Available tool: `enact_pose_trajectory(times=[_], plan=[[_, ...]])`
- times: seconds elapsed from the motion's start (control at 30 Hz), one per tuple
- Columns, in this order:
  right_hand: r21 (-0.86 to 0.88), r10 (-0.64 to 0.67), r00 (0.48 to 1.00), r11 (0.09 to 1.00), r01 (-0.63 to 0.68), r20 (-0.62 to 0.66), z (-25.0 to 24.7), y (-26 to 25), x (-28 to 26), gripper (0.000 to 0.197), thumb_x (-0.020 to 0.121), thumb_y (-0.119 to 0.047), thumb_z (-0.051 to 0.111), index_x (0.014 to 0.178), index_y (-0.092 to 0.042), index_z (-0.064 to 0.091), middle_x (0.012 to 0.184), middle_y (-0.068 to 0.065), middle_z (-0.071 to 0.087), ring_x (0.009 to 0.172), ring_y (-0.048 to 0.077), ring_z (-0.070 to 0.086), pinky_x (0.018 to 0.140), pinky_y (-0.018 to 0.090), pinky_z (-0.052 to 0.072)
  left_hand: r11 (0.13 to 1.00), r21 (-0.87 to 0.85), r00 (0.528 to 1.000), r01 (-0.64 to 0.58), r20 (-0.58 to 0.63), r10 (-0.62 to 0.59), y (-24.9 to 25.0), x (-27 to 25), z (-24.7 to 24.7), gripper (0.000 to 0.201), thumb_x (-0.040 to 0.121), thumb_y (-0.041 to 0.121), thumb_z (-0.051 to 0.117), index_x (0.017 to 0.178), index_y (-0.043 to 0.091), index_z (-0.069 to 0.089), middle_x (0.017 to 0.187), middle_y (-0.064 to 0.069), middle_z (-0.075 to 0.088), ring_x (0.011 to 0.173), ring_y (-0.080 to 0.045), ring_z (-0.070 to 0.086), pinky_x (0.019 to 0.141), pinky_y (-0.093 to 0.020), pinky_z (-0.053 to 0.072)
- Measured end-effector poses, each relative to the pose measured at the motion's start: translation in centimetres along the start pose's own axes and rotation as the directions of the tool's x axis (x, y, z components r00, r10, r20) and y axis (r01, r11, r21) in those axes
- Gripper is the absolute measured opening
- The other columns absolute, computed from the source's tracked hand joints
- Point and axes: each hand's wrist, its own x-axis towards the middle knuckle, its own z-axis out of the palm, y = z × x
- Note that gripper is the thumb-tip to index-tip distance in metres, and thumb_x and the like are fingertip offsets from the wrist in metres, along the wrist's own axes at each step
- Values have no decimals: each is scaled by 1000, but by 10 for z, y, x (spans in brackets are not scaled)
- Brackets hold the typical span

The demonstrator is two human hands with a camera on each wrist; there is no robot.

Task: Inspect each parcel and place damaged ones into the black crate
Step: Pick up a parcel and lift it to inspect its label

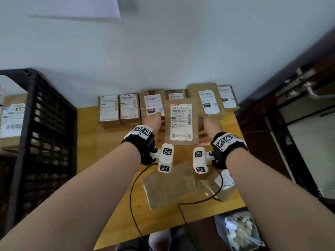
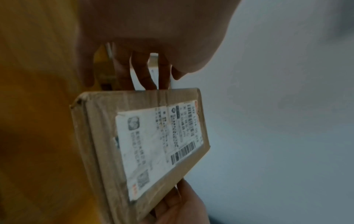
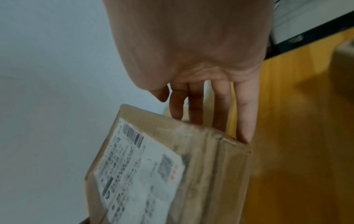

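Observation:
I hold a flat brown cardboard parcel (image 1: 181, 122) with a white shipping label upright above the wooden table (image 1: 90, 142). My left hand (image 1: 154, 121) grips its left edge and my right hand (image 1: 208, 124) grips its right edge. In the left wrist view the parcel (image 2: 153, 144) shows a scuffed, dented corner, and the fingers (image 2: 145, 72) reach behind it. In the right wrist view the fingers (image 3: 195, 106) also lie behind the parcel (image 3: 153, 174), whose taped edge looks worn. The black crate (image 1: 45, 124) stands at the left with a labelled parcel (image 1: 12, 120) inside.
A row of labelled parcels (image 1: 126, 109) lines the wall behind the held one. A taped brown parcel (image 1: 168, 185) and another box (image 1: 223, 187) lie on the table below my wrists. A black cable (image 1: 132, 196) trails across the table. A plastic bag (image 1: 239, 232) sits at the bottom right.

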Motion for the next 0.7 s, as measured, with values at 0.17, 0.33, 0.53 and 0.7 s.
enact_pose_trajectory(times=[0.17,0.33,0.53,0.7], plan=[[28,46,998,999,-45,-50,-74,26,35,42,100,-44,48,114,-8,64,114,15,71,103,40,68,78,61,61,997,-12,995,70,76,-69,-21,-9,84,31,105,34,47,110,18,72,107,-2,77,98,-27,70,84,-49,53],[125,-77,991,988,91,-112,-133,23,63,39,101,-45,50,117,-12,64,115,11,71,106,35,68,87,58,60,992,-122,1000,-16,14,18,-15,-15,153,24,102,27,50,103,15,71,99,-1,77,96,-23,67,91,-47,52],[35,-147,965,987,159,-219,-185,19,96,33,99,-39,50,92,-12,67,104,12,74,96,34,69,93,51,58,1000,-29,998,11,64,-9,-8,-10,212,33,104,41,49,93,16,67,103,-3,75,98,-24,67,97,-49,50],[-130,-35,967,992,2,-251,-214,35,125,58,107,-41,39,143,3,52,144,23,56,128,40,56,102,40,42,978,192,966,83,226,-127,-33,1,236,43,103,51,48,108,12,68,100,-4,73,88,-24,70,95,-51,52]])
